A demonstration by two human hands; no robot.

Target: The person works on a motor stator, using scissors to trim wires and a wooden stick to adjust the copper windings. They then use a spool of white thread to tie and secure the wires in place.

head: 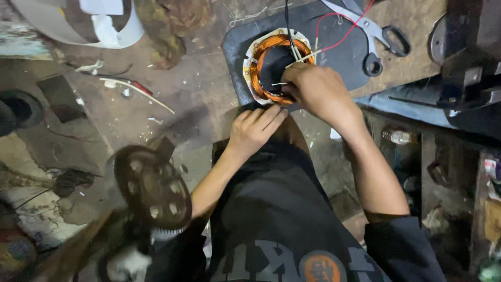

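Note:
A round motor stator (266,65) with copper-coloured windings and a pale outer ring lies on a dark mat (344,49). My right hand (315,89) rests on its lower right rim, fingers closed around the windings and thin pale strips or wires that stick out above the knuckles. My left hand (255,128) sits just below the stator at the mat's near edge, fingertips pressed on the edge; what it pinches is hidden. A red wire (339,34) and a black wire (286,21) lead away from the stator.
Scissors (373,34) lie on the mat at the upper right. A perforated round metal disc (154,188) stands at lower left. A pale curved band (78,31), a stick and scraps litter the dirty floor at left. Dark metal parts (469,73) crowd the right side.

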